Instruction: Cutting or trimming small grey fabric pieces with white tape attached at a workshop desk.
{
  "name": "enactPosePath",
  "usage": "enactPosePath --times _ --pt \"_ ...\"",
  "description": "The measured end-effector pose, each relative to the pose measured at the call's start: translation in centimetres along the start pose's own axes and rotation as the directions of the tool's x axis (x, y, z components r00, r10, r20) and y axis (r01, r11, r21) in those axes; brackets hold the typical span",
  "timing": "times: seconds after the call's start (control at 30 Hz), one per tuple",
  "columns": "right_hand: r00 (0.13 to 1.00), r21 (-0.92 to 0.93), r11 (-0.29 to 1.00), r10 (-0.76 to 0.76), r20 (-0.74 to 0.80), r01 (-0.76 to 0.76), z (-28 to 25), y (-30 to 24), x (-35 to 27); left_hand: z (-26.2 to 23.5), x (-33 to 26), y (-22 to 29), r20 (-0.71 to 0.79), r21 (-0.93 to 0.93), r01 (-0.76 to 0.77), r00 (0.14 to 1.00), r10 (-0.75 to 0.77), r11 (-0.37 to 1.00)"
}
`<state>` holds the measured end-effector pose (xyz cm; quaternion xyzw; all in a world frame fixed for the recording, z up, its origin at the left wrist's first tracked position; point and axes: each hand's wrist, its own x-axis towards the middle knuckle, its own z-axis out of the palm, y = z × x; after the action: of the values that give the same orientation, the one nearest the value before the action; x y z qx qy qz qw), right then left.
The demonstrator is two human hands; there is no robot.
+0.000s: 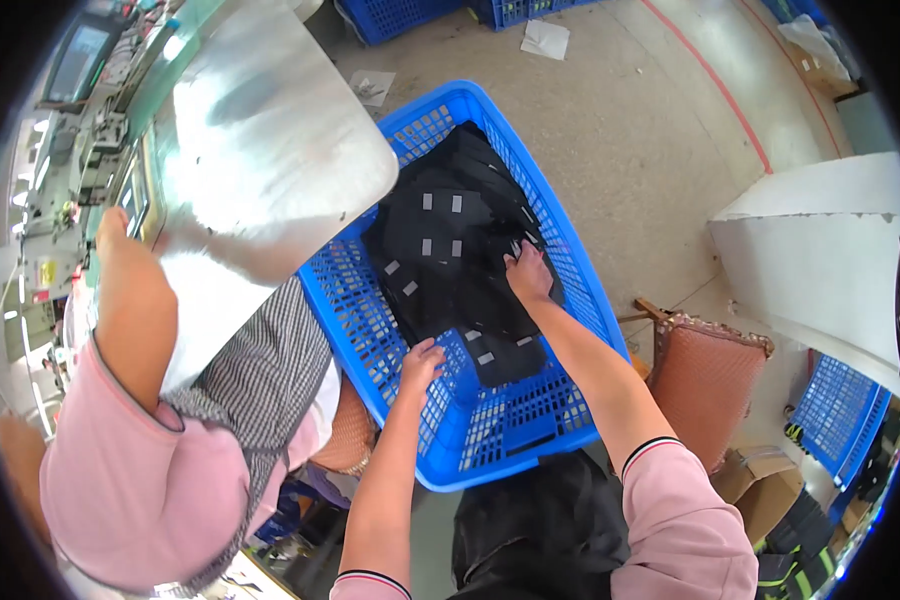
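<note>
A large blue plastic basket (515,463) stands in front of me with a heap of black fabric pieces (440,222) in it. Small light grey rectangles show in rows on the fabric. My right hand (530,274) reaches over the right side of the heap, its fingers bent and closed on the edge of a black piece. Inside the basket's near left part, my left hand (422,370) hovers beside the heap with fingers loosely apart and nothing seen in them.
To the left, a co-worker in a pink shirt (150,475) sits at a shiny metal worktable (300,130) whose corner overhangs the basket. A cushioned reddish chair (705,385), a cardboard box (760,482) and another blue basket (840,410) are at right, below a white block (815,250).
</note>
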<state>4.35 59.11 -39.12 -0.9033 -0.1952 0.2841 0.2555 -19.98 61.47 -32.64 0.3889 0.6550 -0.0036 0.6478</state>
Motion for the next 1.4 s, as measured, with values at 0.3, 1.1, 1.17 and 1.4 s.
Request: enactPosePath --times 0.3,1.1,1.17,1.4 --pt "0.992 0.012 0.999 0.045 -0.121 -0.044 6.4 2.1 6.7 0.4 12.2 3.7 0.001 0.018 -0.037 0.999 0.037 0.999" --pt "0.861 0.165 0.984 0.137 -0.490 -0.062 13.6 7.7 6.6 6.2 21.6 4.6 0.009 -0.214 -0.189 0.981 0.195 0.958" --pt "0.989 0.948 0.318 0.138 -0.058 0.012 14.7 10.9 8.0 5.1 21.3 4.2 0.028 -0.333 -0.143 0.986 0.162 0.932" --pt "0.933 0.765 0.588 0.357 0.044 -0.261 10.7 3.5 7.2 7.5 16.9 1.9 -0.188 0.549 -0.435 0.768 0.613 0.714"
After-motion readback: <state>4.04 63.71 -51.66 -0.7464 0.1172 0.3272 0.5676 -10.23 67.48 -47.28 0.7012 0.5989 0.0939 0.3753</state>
